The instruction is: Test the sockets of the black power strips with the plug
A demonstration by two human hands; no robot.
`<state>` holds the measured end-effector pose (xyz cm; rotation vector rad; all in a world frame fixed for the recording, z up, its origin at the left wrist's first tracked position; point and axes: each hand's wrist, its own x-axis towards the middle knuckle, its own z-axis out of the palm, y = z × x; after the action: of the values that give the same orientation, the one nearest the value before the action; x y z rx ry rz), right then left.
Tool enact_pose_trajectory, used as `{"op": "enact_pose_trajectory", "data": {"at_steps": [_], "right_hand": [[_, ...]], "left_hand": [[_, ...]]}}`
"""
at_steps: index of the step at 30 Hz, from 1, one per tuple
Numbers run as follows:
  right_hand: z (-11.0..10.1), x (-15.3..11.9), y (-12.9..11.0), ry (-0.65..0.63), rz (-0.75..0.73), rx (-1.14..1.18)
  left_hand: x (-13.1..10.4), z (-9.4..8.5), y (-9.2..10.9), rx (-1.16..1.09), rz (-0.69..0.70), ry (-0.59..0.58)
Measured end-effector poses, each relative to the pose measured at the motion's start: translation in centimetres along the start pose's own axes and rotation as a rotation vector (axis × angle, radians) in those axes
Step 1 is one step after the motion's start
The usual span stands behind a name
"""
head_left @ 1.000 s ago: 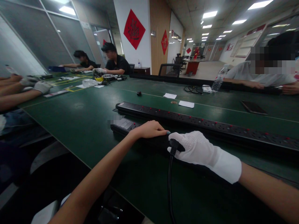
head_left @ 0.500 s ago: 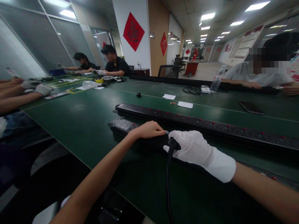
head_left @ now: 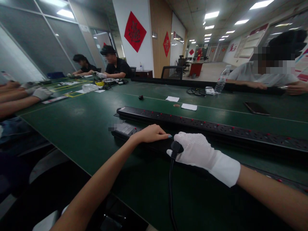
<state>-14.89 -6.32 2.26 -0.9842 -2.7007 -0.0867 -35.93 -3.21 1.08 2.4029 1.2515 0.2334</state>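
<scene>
My left hand point(head_left: 152, 133), bare, rests over the near black power strip point(head_left: 124, 129), its fingers wrapped on the strip and its thumb pointing right. Just right of it my right hand point(head_left: 193, 149), in a white dotted glove, is closed on a black plug point(head_left: 177, 147). A thick black cable point(head_left: 170, 189) hangs from the plug toward the bottom edge. The gloved hand hides part of the near strip. A second long black strip point(head_left: 192, 122) with red marks and sockets lies just behind both hands.
On the green table point(head_left: 93, 118) are white papers point(head_left: 189, 106), a small black piece point(head_left: 141, 97), a phone point(head_left: 256, 108), a bottle point(head_left: 221, 80) and coiled cables point(head_left: 196, 91). Several people sit around it; gloved hands point(head_left: 42, 93) work at the left.
The view has shifted slightly, moving the scene a little to the left. The plug in my right hand has tilted slightly; both hands otherwise keep their places.
</scene>
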Motion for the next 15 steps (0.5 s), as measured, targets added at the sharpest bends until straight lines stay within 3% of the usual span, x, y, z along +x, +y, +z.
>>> {"op": "enact_pose_trajectory", "data": {"at_steps": [15], "right_hand": [[-0.09,0.52,-0.46,-0.04,0.018,-0.057]], "left_hand": [[-0.02,0.0,0.12,0.002,0.005,0.002]]}}
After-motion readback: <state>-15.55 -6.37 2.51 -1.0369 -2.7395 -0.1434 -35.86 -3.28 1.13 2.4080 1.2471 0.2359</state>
